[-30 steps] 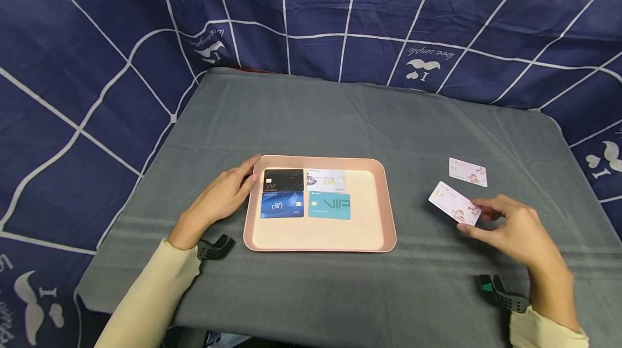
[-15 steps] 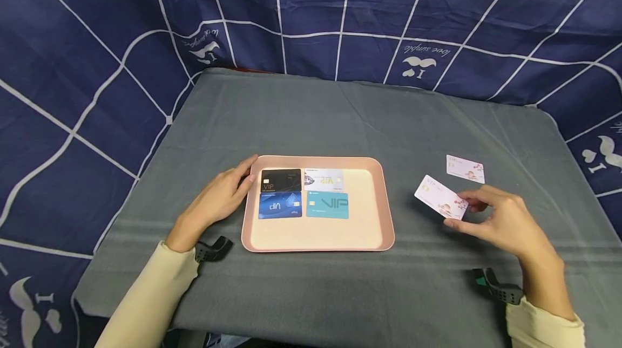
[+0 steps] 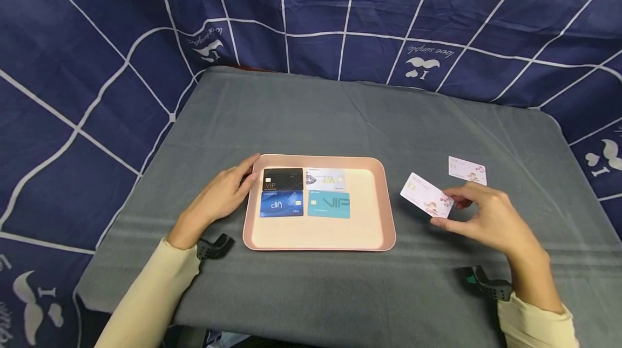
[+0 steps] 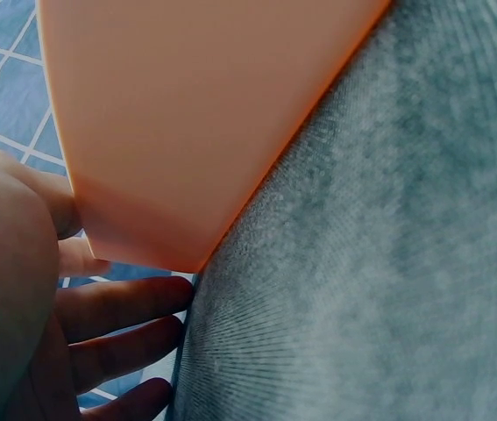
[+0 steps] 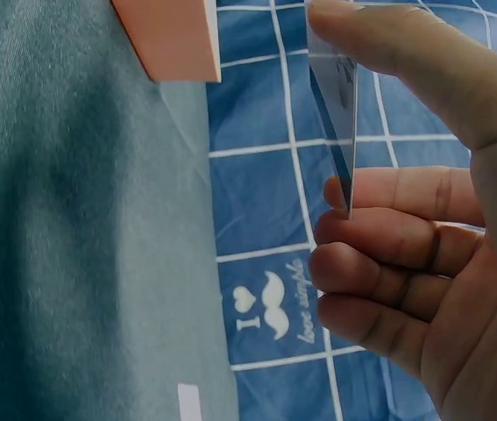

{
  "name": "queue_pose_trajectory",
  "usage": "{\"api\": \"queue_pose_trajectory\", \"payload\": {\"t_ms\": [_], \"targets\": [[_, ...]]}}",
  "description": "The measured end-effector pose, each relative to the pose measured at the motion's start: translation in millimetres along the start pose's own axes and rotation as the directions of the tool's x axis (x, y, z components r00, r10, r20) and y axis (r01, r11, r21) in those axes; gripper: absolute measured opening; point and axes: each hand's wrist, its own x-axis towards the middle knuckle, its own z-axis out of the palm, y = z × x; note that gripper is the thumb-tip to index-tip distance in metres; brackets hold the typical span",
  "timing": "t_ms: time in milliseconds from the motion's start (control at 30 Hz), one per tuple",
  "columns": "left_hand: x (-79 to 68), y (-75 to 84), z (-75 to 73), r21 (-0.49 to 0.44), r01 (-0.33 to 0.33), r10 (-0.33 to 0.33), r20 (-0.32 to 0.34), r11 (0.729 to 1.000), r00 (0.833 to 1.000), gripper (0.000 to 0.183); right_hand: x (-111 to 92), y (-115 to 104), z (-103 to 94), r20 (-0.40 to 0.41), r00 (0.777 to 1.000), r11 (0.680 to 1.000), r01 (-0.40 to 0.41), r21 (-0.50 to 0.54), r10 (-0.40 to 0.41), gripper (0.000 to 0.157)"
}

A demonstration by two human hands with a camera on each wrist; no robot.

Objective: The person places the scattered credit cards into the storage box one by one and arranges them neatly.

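Note:
Between thumb and fingers my right hand (image 3: 486, 221) pinches a pale pink VIP card (image 3: 427, 195) by its right end, tilted above the table, right of the tray. The right wrist view shows this card (image 5: 336, 114) nearly edge-on. My left hand (image 3: 220, 197) rests at the upper left of the pink tray (image 3: 390, 218), thumb and index finger on its edge; its other fingers (image 4: 125, 307) extend loosely below the corner. Inside the tray lie a black VIP card (image 3: 283, 179), a white one (image 3: 325, 179), a blue one (image 3: 282, 204) and a teal one (image 3: 329, 205), in two rows.
Another pink card (image 3: 467, 170) lies on the grey tablecloth (image 3: 311, 116), just beyond the right hand. A navy curtain (image 3: 316, 2) with white lines closes in the table's back and sides. Each wrist wears a black strap mount, such as the right wrist mount (image 3: 493, 286).
The right hand has carried the pinched pink card leftward and slightly away from the body, nearer the tray. The left hand, the tray and its cards have stayed put.

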Motion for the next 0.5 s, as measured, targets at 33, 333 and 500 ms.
{"api": "queue_pose_trajectory", "payload": {"t_ms": [33,333,500], "targets": [[0.0,0.0,0.0,0.0,0.0,0.0,0.0,1.0,1.0,0.048,1.2,-0.5,1.0,0.004,1.0,1.0,0.006,0.007,-0.006,0.051],[0.2,-0.2,-0.1,-0.005,0.002,-0.002,-0.001,1.0,1.0,0.048,13.3,-8.8,12.0,0.021,0.997,0.993,0.072,0.092,-0.074,0.048],[0.3,-0.4,0.2,-0.005,-0.011,0.011,0.001,1.0,1.0,0.048,18.6,-13.5,16.1,0.036,0.994,0.988,0.095,0.118,-0.1,0.045]]}}
